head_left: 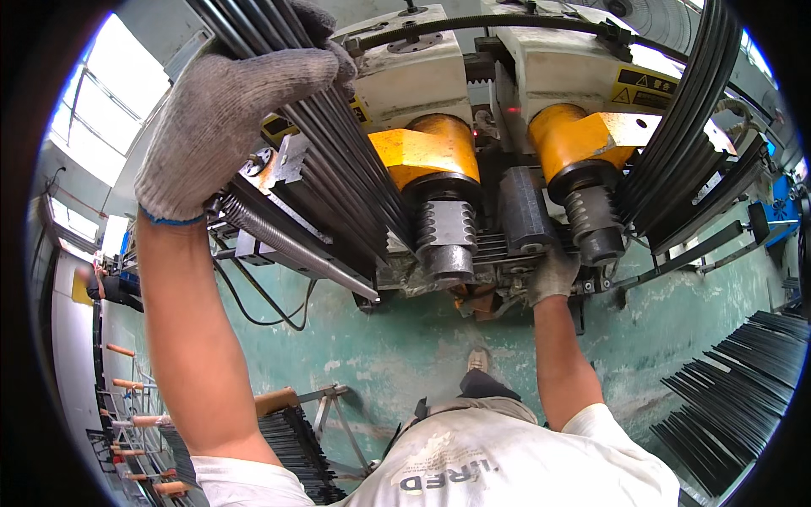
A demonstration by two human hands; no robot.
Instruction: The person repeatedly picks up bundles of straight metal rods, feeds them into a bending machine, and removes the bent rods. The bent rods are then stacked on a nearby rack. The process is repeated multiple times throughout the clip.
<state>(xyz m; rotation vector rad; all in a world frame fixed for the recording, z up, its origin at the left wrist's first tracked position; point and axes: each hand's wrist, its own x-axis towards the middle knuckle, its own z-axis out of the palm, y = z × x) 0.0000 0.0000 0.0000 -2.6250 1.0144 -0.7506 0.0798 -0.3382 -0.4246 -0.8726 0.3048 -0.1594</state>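
My left hand, in a grey knitted glove, is raised at the upper left with its fingers wrapped round a bundle of dark metal rods. The rods slant down toward the left side of a machine. My right hand, also gloved, reaches in low at the machine's middle, under a dark angular block. It is blurred and its fingers are hidden. On either side of the block stand a left orange clamp head and a right orange clamp head, each above a ridged steel cylinder.
A second rod bundle leans at the machine's right. A spring-covered bar sticks out below my left hand. Many dark rods lie at the lower right, and more rods sit on a rack at the lower left. Another person is far left.
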